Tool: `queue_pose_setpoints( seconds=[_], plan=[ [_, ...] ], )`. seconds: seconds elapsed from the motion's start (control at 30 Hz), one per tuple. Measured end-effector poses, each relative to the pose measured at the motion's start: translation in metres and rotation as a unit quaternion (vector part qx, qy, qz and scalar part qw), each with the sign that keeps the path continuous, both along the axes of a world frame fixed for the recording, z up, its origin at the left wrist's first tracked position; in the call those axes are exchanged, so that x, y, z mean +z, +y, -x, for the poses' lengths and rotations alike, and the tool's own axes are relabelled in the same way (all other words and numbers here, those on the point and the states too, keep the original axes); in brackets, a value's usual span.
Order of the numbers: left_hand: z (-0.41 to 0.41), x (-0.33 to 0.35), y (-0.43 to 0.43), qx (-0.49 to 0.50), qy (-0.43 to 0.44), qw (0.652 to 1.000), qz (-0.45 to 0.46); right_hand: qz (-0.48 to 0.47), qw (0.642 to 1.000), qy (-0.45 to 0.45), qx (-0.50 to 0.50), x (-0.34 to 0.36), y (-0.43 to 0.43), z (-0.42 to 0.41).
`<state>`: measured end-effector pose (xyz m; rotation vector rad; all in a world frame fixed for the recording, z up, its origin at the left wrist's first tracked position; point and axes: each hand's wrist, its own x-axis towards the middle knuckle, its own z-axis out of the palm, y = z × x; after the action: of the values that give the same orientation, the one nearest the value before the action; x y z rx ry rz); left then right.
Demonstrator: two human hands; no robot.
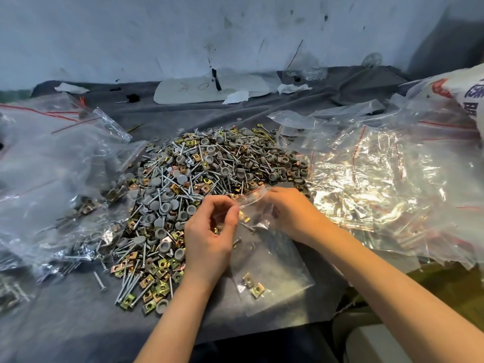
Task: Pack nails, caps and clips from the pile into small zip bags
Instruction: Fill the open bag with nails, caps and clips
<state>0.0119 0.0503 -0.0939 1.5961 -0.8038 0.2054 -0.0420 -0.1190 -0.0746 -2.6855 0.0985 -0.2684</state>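
Note:
A big pile of silver nails, grey caps and brass-coloured clips covers the middle of the grey cloth. Just in front of it a small clear zip bag with a red-lined mouth is held up between both hands. My left hand curls round several small pieces and pinches the bag's left lip. My right hand pinches the right side of the mouth. A few clips and a nail show through the bag. Two clips lie in the bottom of another clear bag on the cloth.
Filled zip bags are heaped at the left. Empty zip bags lie spread at the right, beside a printed sack. A white board and paper scraps sit at the back by the wall. The table's front edge runs below my forearms.

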Motion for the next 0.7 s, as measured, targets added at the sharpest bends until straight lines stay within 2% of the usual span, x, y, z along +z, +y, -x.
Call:
queue_pose_setpoints(
  seconds=[0.1, 0.17, 0.2, 0.27, 0.33, 0.4, 0.47, 0.57, 0.7],
  plan=[
    [0.0, -0.001, -0.001, -0.015, -0.007, 1.0, -0.014, 0.077, 0.996, 0.031, -0.038, 0.006, -0.01, 0.0],
    [-0.001, -0.003, -0.001, -0.025, -0.018, 0.999, -0.031, 0.074, 0.995, 0.02, -0.068, 0.014, -0.017, 0.002],
    [-0.002, -0.004, -0.001, -0.033, -0.025, 0.998, -0.039, 0.038, 0.995, -0.01, -0.093, 0.019, -0.019, 0.003],
    [-0.003, -0.006, -0.002, -0.045, -0.046, 0.997, -0.052, -0.121, 0.982, -0.089, -0.118, 0.035, -0.018, 0.006],
    [-0.005, -0.008, -0.002, -0.054, -0.069, 0.995, -0.053, -0.271, 0.949, -0.145, -0.067, 0.055, -0.008, 0.009],
    [-0.005, -0.008, -0.003, -0.072, -0.08, 0.993, -0.042, -0.284, 0.949, -0.139, 0.007, 0.07, 0.005, 0.011],
    [-0.005, -0.007, -0.004, -0.082, -0.092, 0.992, -0.039, -0.236, 0.966, -0.097, 0.037, 0.075, 0.013, 0.011],
    [-0.005, -0.008, -0.004, -0.084, -0.098, 0.991, -0.036, -0.216, 0.973, -0.069, 0.031, 0.072, 0.01, 0.01],
    [-0.004, -0.007, -0.005, -0.087, -0.073, 0.993, -0.019, -0.302, 0.941, -0.149, -0.045, 0.068, -0.009, 0.007]
  ],
)
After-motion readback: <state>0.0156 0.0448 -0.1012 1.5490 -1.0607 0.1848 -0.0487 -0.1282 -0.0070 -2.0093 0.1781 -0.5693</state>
